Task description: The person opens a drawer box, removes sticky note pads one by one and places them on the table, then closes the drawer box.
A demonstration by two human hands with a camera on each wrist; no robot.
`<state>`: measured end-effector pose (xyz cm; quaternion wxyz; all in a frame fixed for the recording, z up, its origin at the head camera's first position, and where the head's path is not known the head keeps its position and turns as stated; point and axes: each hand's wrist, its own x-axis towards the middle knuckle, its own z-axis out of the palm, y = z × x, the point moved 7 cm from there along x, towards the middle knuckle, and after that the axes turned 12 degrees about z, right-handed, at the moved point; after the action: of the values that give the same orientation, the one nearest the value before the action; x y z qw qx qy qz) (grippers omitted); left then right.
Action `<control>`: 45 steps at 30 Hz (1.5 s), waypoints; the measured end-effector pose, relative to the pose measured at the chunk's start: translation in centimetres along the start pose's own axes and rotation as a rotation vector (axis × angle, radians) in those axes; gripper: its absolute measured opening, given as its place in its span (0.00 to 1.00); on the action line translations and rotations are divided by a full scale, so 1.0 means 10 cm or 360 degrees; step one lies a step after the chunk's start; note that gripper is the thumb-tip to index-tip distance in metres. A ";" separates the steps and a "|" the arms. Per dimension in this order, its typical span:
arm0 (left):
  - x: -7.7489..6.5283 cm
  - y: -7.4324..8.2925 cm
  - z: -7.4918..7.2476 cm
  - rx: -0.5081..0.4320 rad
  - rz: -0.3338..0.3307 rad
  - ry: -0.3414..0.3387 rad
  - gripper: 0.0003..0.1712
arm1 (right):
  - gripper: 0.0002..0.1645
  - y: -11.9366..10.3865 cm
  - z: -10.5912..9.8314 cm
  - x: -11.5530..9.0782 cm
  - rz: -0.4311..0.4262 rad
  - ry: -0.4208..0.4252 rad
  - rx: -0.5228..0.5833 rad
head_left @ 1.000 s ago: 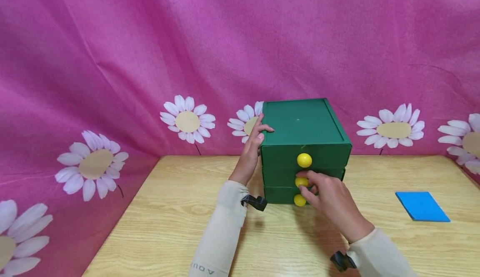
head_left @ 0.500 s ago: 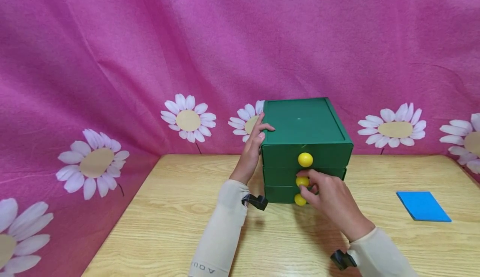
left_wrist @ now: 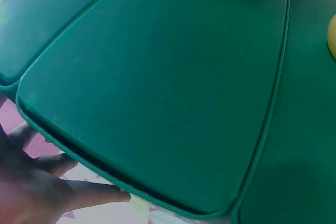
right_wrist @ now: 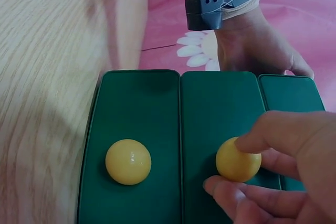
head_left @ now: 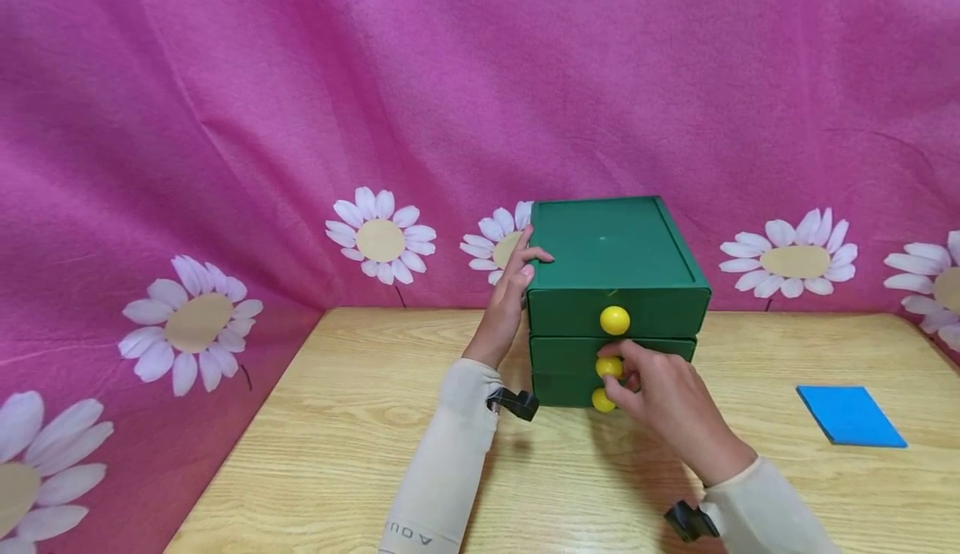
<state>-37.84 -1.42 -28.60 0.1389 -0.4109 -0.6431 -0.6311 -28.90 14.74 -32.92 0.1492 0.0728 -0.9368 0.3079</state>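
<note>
Green plastic three-drawer cabinet (head_left: 600,242): located on the wood-grain table (head_left: 337,421), ahead of the person, with the drawer fronts facing the body. All three drawers appear closed. The middle yellow knob (head_left: 608,367) sits between the upper yellow knob (head_left: 615,321) and the lower yellow knob (head_left: 602,400).

Right hand (head_left: 667,391): thumb and fingers curled to the knob's width, pinching the middle knob from its right side. The knob is round, without a long axis; its drawer front (head_left: 562,355) is longest from left to right, and the cabinet's depth runs away from the fingers. The right hand is the nearer one to this knob.

Left hand (head_left: 504,308): fingers extended and spread, gripping nothing, resting against the cabinet's left side and upper edge.

Surroundings: a flat blue square (head_left: 852,416) lies to the cabinet's right, well apart; a magenta daisy-print cloth (head_left: 600,79) hangs behind.
</note>
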 end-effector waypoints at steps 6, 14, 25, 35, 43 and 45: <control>0.01 -0.23 -0.02 -0.0013 0.0006 0.0002 0.20 | 0.11 -0.02 -0.02 -0.02 0.0007 -0.0032 -0.0016; 0.01 -0.25 -0.02 -0.0004 0.0004 0.0007 0.22 | 0.11 -0.04 -0.03 -0.04 -0.0009 -0.0079 -0.0026; -0.02 -0.13 -0.04 -0.0041 -0.0067 -0.0103 0.23 | 0.11 -0.06 -0.04 -0.06 -0.0007 -0.0155 -0.0012; -0.02 -0.39 -0.08 -0.0029 -0.0046 -0.0083 0.24 | 0.11 -0.12 -0.06 -0.10 -0.0049 -0.0251 -0.0038; -0.01 -0.39 -0.08 -0.0031 -0.0041 -0.0069 0.24 | 0.11 -0.16 -0.09 -0.13 -0.0010 -0.0366 -0.0045; 0.00 -0.39 -0.08 -0.0029 -0.0037 -0.0075 0.24 | 0.11 -0.16 -0.09 -0.14 0.0001 -0.0381 -0.0059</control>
<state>-40.86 -1.62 -31.25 0.1126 -0.4193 -0.6451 -0.6287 -26.97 14.04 -31.75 0.0375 0.1060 -0.9535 0.2795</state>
